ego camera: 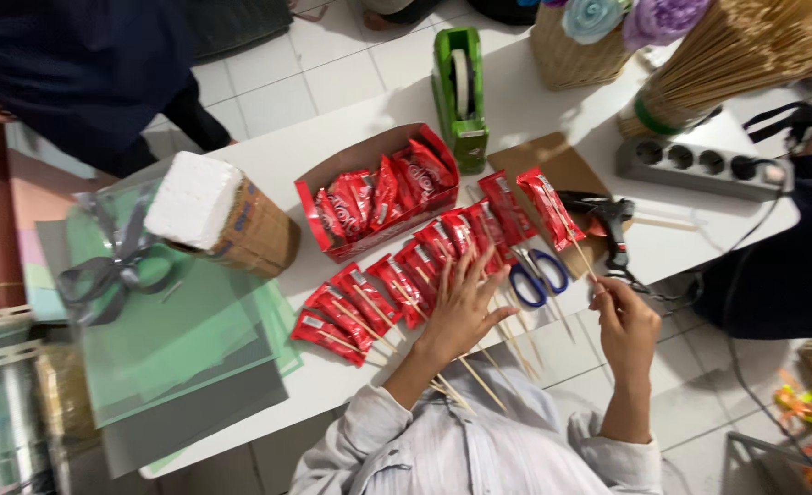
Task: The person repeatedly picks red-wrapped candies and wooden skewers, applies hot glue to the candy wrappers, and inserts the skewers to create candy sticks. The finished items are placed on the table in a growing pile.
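Red bars on skewers lie in a row on the table under my left hand, fingers spread flat on them. My right hand pinches one skewered bar; laying it into the row looks next, needing a straight, gentle set-down. The red box holds more bars.

White table — red wrapped bars on skewers, scissors, glue gun, tape dispenser, power strip.

Craft workshop — skewer bundle, wrapping sheets.
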